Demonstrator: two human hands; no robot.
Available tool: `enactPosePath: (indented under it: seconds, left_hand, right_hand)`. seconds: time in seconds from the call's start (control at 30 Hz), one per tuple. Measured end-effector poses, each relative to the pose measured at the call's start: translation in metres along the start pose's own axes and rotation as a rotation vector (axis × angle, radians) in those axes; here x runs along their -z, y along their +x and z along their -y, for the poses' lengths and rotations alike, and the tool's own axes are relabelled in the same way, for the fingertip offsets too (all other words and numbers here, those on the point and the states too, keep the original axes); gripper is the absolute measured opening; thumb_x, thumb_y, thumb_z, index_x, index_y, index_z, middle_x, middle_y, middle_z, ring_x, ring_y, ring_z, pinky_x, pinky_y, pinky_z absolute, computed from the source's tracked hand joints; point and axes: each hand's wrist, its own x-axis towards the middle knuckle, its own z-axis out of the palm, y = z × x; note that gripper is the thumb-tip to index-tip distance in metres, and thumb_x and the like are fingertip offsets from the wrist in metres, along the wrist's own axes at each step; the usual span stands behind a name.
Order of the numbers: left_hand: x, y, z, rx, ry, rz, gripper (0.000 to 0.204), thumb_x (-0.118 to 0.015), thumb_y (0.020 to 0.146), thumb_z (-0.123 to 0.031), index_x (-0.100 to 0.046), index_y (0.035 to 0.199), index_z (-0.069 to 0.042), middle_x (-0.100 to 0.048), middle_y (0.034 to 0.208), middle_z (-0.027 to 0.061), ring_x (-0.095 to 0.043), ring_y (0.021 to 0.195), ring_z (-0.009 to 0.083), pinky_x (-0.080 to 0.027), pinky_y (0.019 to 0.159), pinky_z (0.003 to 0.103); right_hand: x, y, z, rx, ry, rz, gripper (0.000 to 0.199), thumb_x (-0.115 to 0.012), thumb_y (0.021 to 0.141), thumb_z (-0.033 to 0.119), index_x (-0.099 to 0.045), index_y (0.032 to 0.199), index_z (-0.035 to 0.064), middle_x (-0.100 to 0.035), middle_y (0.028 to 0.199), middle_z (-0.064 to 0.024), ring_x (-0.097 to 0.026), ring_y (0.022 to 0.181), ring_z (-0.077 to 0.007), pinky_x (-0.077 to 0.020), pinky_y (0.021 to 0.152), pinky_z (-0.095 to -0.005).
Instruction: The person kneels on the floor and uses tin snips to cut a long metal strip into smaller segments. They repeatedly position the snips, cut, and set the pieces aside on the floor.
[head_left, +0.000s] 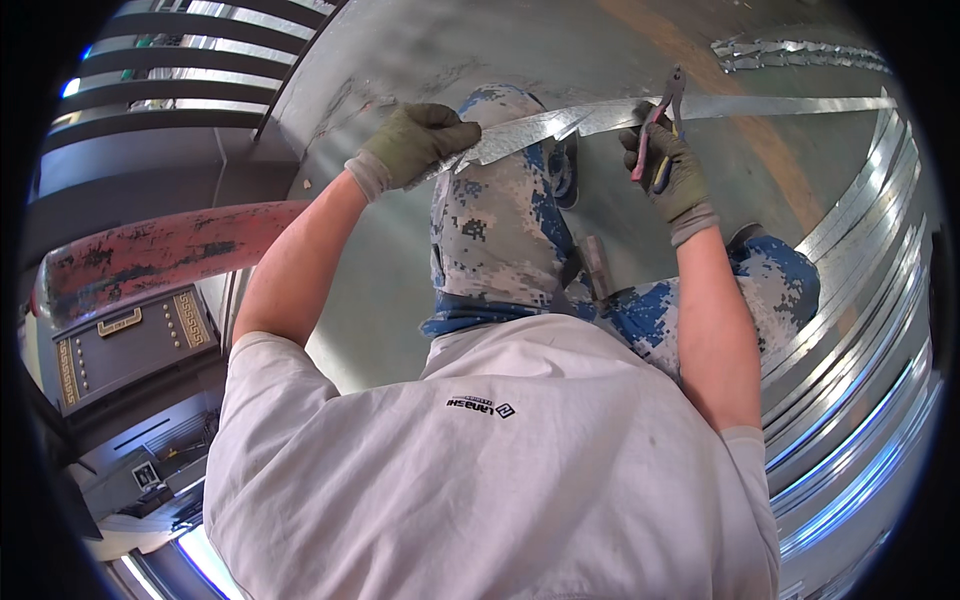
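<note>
My left hand (420, 145), in a green-grey work glove, pinches the left end of a long, thin, shiny metal strip (740, 107). The strip runs across above my raised knee and out to the far right, with angled notches and bent tabs along its left part. My right hand (668, 170), gloved the same way, is closed round tin snips (672, 100) with red and blue-yellow handles, their head pointing away from me. The snips overlap the strip; whether the blades touch it I cannot tell. A hammer-like tool (595, 267) lies between my legs.
Many long metal strips (850, 330) lie along the right side of the floor. Toothed strips (800, 55) lie at the far right. A worn red curved tube (160, 250) and a dark panel with gold trim (140, 340) are on the left. Dark slats (190, 75) stand far left.
</note>
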Motion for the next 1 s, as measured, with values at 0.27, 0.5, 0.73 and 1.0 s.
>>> enactPosePath:
  seconds: [0.27, 0.5, 0.73, 1.0]
  left_hand:
    - [0.038, -0.034, 0.003, -0.041, 0.047, -0.041, 0.042, -0.083, 0.103, -0.039, -0.081, 0.126, -0.003, -0.081, 0.104, 0.0054, -0.07, 0.088, 0.0097, -0.057, 0.078, 0.028]
    - [0.04, -0.127, 0.027, -0.299, -0.358, -0.633, 0.034, -0.07, 0.114, -0.026, -0.076, 0.135, 0.0, -0.08, 0.103, 0.0062, -0.071, 0.089, 0.0108, -0.056, 0.08, 0.028]
    - [-0.077, -0.158, 0.021, 0.108, -0.644, -0.115, 0.043, -0.07, 0.114, -0.031, -0.071, 0.142, 0.003, -0.081, 0.112, 0.0111, -0.076, 0.094, 0.0157, -0.06, 0.082, 0.029]
    - [-0.108, -0.092, 0.028, 0.025, -1.295, 0.058, 0.045, -0.063, 0.116, -0.029, -0.06, 0.154, -0.005, -0.074, 0.143, 0.0127, -0.074, 0.123, 0.0246, -0.058, 0.103, 0.039]
  right_hand:
    - [-0.043, -0.009, 0.013, 0.004, -0.171, 0.05, 0.05, -0.073, 0.109, 0.016, -0.062, 0.157, 0.0067, -0.074, 0.135, -0.0067, -0.077, 0.11, -0.0223, -0.0631, 0.084, -0.0368]
    - [-0.057, -0.013, 0.006, -0.055, -0.193, 0.074, 0.051, -0.073, 0.109, 0.016, -0.062, 0.158, 0.0067, -0.072, 0.144, -0.0061, -0.077, 0.119, -0.0252, -0.0647, 0.09, -0.0377]
    - [-0.059, -0.017, 0.007, -0.059, -0.152, 0.116, 0.052, -0.069, 0.111, 0.012, -0.058, 0.161, 0.0056, -0.069, 0.152, -0.0078, -0.075, 0.126, -0.0295, -0.0665, 0.099, -0.0413]
    - [-0.073, -0.036, 0.01, -0.08, -0.117, 0.158, 0.055, -0.069, 0.111, 0.013, -0.055, 0.163, 0.0038, -0.067, 0.154, -0.0097, -0.074, 0.129, -0.0301, -0.067, 0.101, -0.042]
